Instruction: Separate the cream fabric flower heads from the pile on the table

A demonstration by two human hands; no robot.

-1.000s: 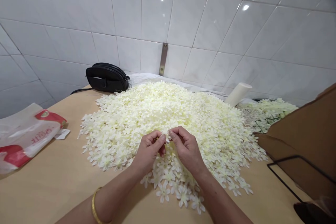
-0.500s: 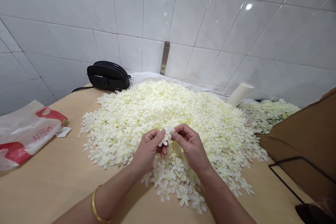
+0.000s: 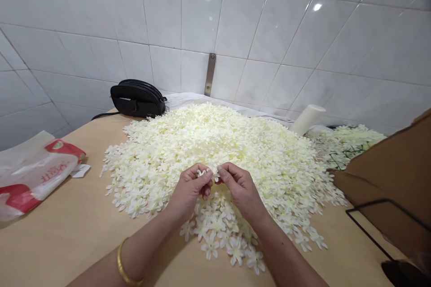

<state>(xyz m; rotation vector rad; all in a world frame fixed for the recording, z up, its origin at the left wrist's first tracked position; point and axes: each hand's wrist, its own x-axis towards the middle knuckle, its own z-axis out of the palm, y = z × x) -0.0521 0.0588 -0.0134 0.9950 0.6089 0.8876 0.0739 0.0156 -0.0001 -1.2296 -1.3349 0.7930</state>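
My left hand (image 3: pixel 191 188) pinches a white artificial flower (image 3: pixel 201 173) between thumb and fingers; its petals stick out beside the thumb. Close against it, my right hand (image 3: pixel 240 190) also has thumb and forefinger pinched, on white petals (image 3: pixel 215 174) between the two hands. Whether these petals belong to one flower or to more than one, I cannot tell. Both hands are over the front part of a wide heap of loose white and pale yellow artificial flowers (image 3: pixel 208 130). A gold bangle (image 3: pixel 123 262) circles my left wrist.
A black pouch (image 3: pixel 138 98) stands at the back left of the wooden table (image 3: pixel 77 233). At left lies a red and white plastic bag (image 3: pixel 43 170). A white roll (image 3: pixel 308 119) leans behind the heap. Brown cardboard (image 3: pixel 387 184) and a black wire frame (image 3: pixel 370 233) are at right.
My hands have come closer together, the right one moving slightly left and down. The flower in my left hand has shifted from under the thumb to above it.
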